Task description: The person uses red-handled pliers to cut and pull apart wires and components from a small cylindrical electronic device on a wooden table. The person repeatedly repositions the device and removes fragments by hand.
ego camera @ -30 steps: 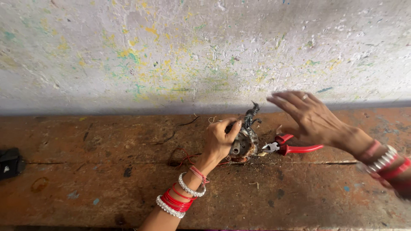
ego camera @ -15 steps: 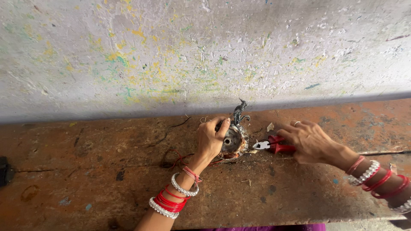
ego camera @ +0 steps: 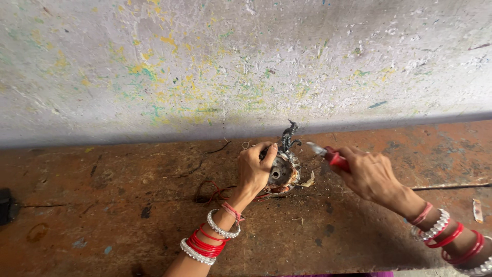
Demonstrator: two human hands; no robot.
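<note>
My left hand [ego camera: 254,167] grips a small round motor part [ego camera: 283,172] with burnt copper windings, holding it tilted on the rusty brown bench [ego camera: 128,215]. A dark charred bundle of wire [ego camera: 288,136] sticks up from its top. My right hand [ego camera: 366,173] holds red-handled pliers [ego camera: 329,154], lifted off the bench with the metal jaws pointing left toward the charred wire, a short gap away. Thin red wires [ego camera: 218,191] trail from the part along the bench to the left. Both wrists wear red and silver bangles.
A paint-speckled grey wall [ego camera: 246,66] rises right behind the bench. A dark object [ego camera: 6,206] lies at the bench's far left edge. A thin metal rod [ego camera: 451,186] lies to the right, with a small pale scrap [ego camera: 477,210] near it.
My right hand came down onto the pliers lying on the bench, closed on them and lifted them toward the charred wire. My left hand kept its hold on the motor part.
</note>
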